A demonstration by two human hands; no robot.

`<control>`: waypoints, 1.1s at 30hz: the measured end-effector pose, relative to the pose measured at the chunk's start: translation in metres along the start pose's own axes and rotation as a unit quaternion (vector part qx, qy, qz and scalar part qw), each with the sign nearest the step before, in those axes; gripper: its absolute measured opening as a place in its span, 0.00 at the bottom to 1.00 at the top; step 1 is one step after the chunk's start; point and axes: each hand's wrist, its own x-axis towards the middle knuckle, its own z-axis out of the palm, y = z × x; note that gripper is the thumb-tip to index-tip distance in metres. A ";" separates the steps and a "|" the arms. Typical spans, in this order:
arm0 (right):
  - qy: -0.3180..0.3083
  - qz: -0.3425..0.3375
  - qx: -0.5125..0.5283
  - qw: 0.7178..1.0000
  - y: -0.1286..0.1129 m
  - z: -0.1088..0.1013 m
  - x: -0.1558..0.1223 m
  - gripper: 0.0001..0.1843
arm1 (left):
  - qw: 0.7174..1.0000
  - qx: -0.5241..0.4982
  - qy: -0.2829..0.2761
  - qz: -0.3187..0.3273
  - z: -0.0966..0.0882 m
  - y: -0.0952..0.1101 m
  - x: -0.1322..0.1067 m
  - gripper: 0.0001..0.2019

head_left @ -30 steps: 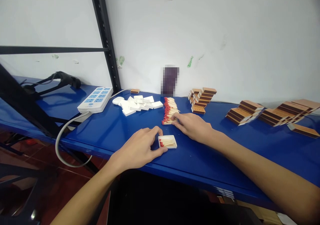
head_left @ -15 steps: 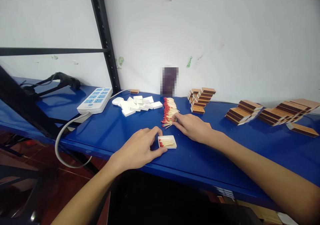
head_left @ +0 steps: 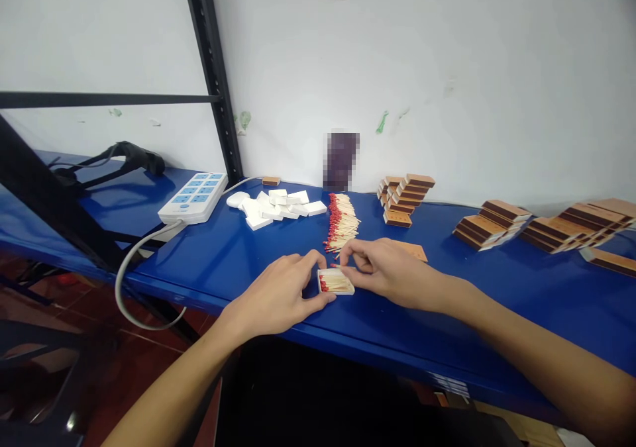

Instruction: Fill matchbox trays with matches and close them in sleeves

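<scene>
A small white matchbox tray (head_left: pixel 350 292) lies on the blue shelf top, partly filled with red-tipped matches (head_left: pixel 334 283). My left hand (head_left: pixel 283 289) grips this tray at its left end, thumb along the near side and index finger at the far corner. Just above the tray's far edge, my right hand (head_left: pixel 385 271) pinches a match (head_left: pixel 336 265) between thumb and fingers, its red head pointing left. Behind both hands spreads a long pile of loose matches (head_left: pixel 342 222), heads to the left. An orange matchbox sleeve (head_left: pixel 410 249) lies beyond my right hand, partly hidden by it.
White tray pieces (head_left: pixel 278 207) are heaped at the back left, near a white power strip (head_left: pixel 193 197) with a looping cable. Stacked matchboxes (head_left: pixel 405 198) stand by the wall, with more stacks (head_left: pixel 491 224) to the right. A black upright post (head_left: pixel 213 69) rises at the left.
My right hand has come from the match pile toward me to the tray, bringing a match. My left hand keeps hold of the tray. The view has shifted slightly.
</scene>
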 end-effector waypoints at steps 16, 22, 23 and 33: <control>0.012 0.006 -0.007 1.000 -0.002 -0.005 -0.001 0.06 | 1.000 -0.002 -0.007 -0.005 -0.001 0.001 0.000 0.14; 0.018 0.047 -0.068 0.996 0.014 -0.007 0.001 0.09 | 1.000 0.001 -0.006 -0.006 -0.001 0.000 0.000 0.15; 0.019 0.053 -0.080 0.995 0.016 -0.006 0.001 0.09 | 1.000 0.001 -0.006 -0.006 -0.001 0.000 0.000 0.15; 0.029 0.054 -0.171 0.983 0.023 0.002 0.007 0.12 | 1.000 0.005 0.003 0.018 -0.003 0.003 -0.001 0.15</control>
